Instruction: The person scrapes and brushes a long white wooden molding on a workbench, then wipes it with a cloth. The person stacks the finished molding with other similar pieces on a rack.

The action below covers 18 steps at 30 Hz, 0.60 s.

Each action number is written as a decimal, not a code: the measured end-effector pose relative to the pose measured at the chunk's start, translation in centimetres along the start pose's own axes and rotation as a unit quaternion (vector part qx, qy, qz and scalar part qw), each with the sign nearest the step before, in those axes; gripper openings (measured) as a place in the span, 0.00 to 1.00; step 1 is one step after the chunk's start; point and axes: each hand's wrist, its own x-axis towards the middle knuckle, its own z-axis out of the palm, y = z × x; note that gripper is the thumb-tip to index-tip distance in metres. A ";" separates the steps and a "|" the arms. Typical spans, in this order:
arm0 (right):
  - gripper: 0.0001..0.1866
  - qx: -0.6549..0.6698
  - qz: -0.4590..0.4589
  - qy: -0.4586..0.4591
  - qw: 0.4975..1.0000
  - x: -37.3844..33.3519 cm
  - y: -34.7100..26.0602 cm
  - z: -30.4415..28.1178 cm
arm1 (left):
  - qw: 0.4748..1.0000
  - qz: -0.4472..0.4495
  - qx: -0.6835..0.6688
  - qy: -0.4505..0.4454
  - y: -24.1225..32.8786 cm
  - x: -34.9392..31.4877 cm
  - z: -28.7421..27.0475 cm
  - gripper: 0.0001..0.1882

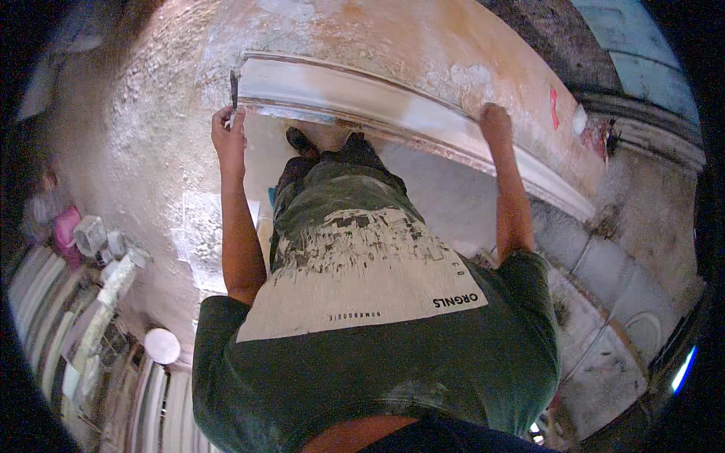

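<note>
A long white moulding (340, 90) with ridged edges stretches in front of me, from near my left hand toward the far right, on an orange-brown worktop (393, 38) marked with white residue. In my closed left hand (229, 130) is a narrow dark tool (234, 87), held upright beside the moulding's left end; its exact kind is too small to tell. My right hand (495, 124) is closed in a fist at the moulding's far edge, toward its right part. The fingers there face away, so whatever they may hold is hidden.
A red strip (553, 108) and a small white object (579, 119) lie on the worktop at right. Lower left are a pink container (68, 226), a clear tub (91, 235), a round white lid-like disc (161, 346) and several long pale strips (38, 287). My shoes (302, 141) show below the moulding.
</note>
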 end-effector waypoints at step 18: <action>0.12 0.311 0.130 0.100 0.936 -3.4 10.0 9.5 | 0.981 0.082 0.127 -0.120 4.1 -0.7 8.8 0.17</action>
